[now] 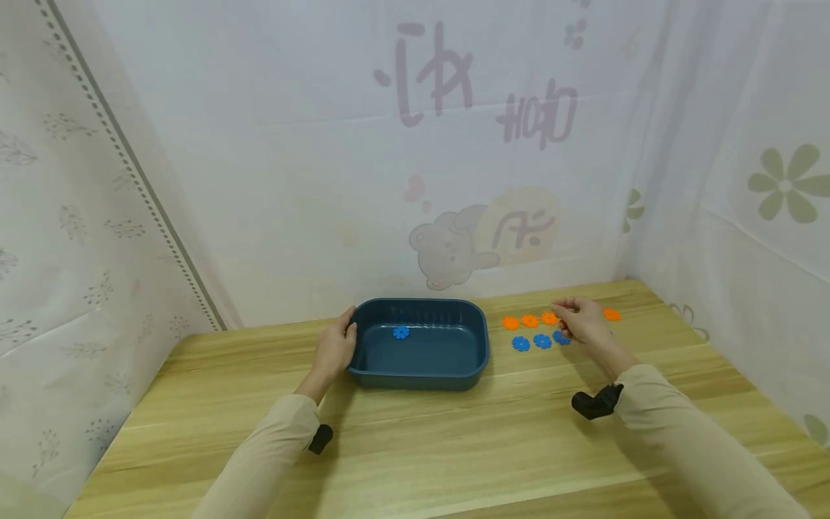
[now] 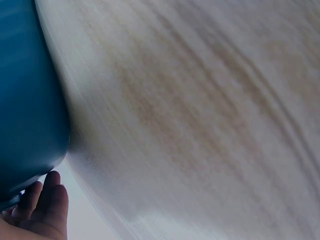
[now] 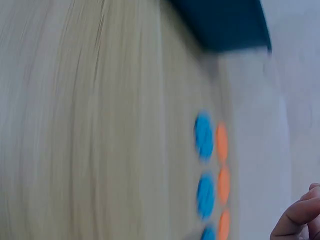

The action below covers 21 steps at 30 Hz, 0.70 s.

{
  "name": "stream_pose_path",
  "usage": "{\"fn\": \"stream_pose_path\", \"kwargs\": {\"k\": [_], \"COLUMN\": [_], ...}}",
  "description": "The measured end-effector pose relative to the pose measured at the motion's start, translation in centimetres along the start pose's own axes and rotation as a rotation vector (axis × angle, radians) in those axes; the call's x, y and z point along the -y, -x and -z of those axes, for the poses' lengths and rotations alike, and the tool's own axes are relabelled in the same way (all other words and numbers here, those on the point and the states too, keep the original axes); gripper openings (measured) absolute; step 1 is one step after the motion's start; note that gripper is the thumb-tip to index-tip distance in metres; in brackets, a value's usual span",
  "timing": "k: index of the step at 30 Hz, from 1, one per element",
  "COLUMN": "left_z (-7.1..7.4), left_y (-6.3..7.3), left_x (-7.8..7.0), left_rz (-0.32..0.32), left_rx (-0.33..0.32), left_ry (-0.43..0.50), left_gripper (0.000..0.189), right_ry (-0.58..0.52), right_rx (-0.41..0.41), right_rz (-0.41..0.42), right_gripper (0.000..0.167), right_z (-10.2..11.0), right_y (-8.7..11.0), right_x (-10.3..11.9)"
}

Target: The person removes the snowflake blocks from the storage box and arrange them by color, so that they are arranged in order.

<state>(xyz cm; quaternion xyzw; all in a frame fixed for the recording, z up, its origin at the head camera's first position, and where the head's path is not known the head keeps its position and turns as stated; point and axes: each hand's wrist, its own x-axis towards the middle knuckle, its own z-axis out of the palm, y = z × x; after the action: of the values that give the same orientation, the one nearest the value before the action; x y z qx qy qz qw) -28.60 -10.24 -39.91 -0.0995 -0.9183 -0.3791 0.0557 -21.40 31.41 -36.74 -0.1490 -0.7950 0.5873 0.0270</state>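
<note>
A dark blue rectangular basin (image 1: 415,382) sits on the wooden table. My left hand (image 1: 335,346) holds its left side, fingers against the outer wall and the thumb by the rim; the left wrist view shows the fingertips (image 2: 52,200) at the wall. Inside the basin lies one blue notched disc (image 1: 401,332). To the right, my right hand (image 1: 586,322) hovers above two rows of discs, thumb and forefinger close together. Whether something is between them is not visible. An orange disc (image 1: 511,323) and a blue disc (image 1: 521,344) lie at the left ends of the rows.
More discs continue along both rows, some hidden by the right hand; an orange disc (image 1: 612,314) shows beyond it. The wooden table (image 1: 441,447) reaches a printed curtain (image 1: 292,216) at the back. Black wrist devices (image 1: 596,402) are on both arms.
</note>
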Motion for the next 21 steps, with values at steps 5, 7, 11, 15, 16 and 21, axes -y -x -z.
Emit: {"fn": "stream_pose_path", "kwargs": {"k": [5, 7, 11, 15, 16, 21], "left_z": [0.1, 0.1, 0.0, 0.0, 0.0, 0.0], "left_y": [0.2, 0.3, 0.2, 0.2, 0.2, 0.2], "left_x": [-0.1, -0.2, -0.2, -0.2, -0.2, -0.2], "left_rz": [0.0, -0.003, -0.008, -0.012, -0.014, -0.011], "left_rx": [0.002, -0.002, -0.006, -0.01, -0.012, -0.008], "left_ry": [0.002, 0.004, 0.005, 0.007, 0.006, 0.004], "left_gripper": [0.044, 0.044, 0.043, 0.043, 0.043, 0.043], "right_ry": [-0.058, -0.056, -0.107, -0.146, -0.142, -0.09], "right_rx": [0.088, 0.118, 0.173, 0.213, 0.221, 0.244], "right_rz": [0.02, 0.044, 0.079, 0.062, 0.056, 0.054], "right_gripper": [0.038, 0.036, 0.033, 0.031, 0.031, 0.027], "right_z": [-3.0, -4.3, -6.9, -9.9, -10.6, -14.2], "right_y": [0.4, 0.6, 0.9, 1.4, 1.5, 1.9], "right_x": [1.7, 2.4, 3.8, 4.7, 4.8, 4.9]}}
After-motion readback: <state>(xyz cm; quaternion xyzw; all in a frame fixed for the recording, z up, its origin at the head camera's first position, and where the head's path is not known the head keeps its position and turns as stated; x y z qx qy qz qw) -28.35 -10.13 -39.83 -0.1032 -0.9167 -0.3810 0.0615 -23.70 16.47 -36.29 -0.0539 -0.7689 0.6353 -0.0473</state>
